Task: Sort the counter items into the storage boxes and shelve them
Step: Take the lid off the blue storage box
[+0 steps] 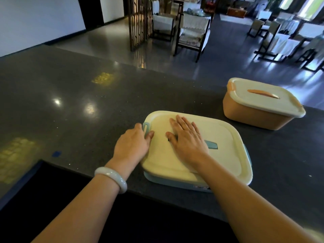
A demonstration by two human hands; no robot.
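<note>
A blue storage box (175, 182) with a cream lid (222, 155) sits on the dark counter (70, 111) near its front edge. My right hand (187, 139) lies flat on the lid, fingers spread, covering part of the blue lid handle (212, 144). My left hand (133, 144) is at the box's left end, thumb and fingers pinching the blue side latch (145, 128). An orange storage box (252, 114) with a cream lid and an orange handle stands closed at the right, farther back.
The counter's front edge drops to a dark recess (87, 216) below my arms. A small blue tape mark (56, 153) is on the counter at left. Beyond the counter are chairs (192, 32), a wooden lattice screen (138, 21) and tables.
</note>
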